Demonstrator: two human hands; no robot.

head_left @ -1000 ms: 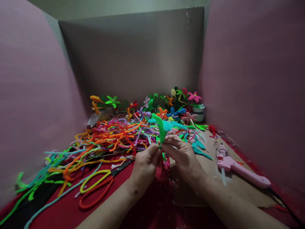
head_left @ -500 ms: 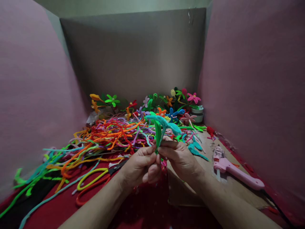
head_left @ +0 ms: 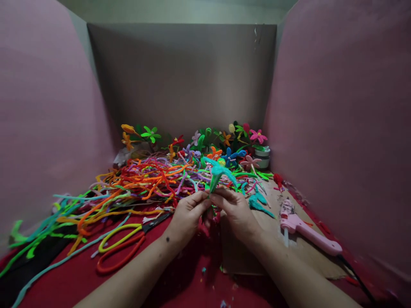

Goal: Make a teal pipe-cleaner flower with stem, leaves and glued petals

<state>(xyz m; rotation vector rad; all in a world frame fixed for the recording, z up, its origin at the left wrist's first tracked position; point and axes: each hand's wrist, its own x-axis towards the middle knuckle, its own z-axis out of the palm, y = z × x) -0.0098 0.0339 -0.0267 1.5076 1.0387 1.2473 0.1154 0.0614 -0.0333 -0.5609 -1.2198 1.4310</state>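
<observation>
Both hands meet at the middle of the view, pinching the lower part of a turquoise and green fuzzy flower [head_left: 217,172]. My left hand [head_left: 192,210] grips it from the left, with thumb and fingertips pressed together. From the right, my right hand [head_left: 233,210] holds the same green base, its fingers touching those of the left. Turquoise petals spread above the fingertips, one drooping to the right. The exact grip at the stem is partly hidden by the fingers. Other turquoise petal pieces [head_left: 260,204] lie just right of my right hand.
Many coloured fuzzy stems [head_left: 141,179] cover the left and centre. Scissors [head_left: 122,246] with yellow and red handles lie left. A pink glue gun [head_left: 308,233] rests on cardboard [head_left: 240,256] at right. Finished flowers [head_left: 150,134] line the back, near a small jar [head_left: 262,158].
The held flower has turned, so its petals now face differently and its green part shows less. Both hands stay closed on it. The whole view has shifted slightly.
</observation>
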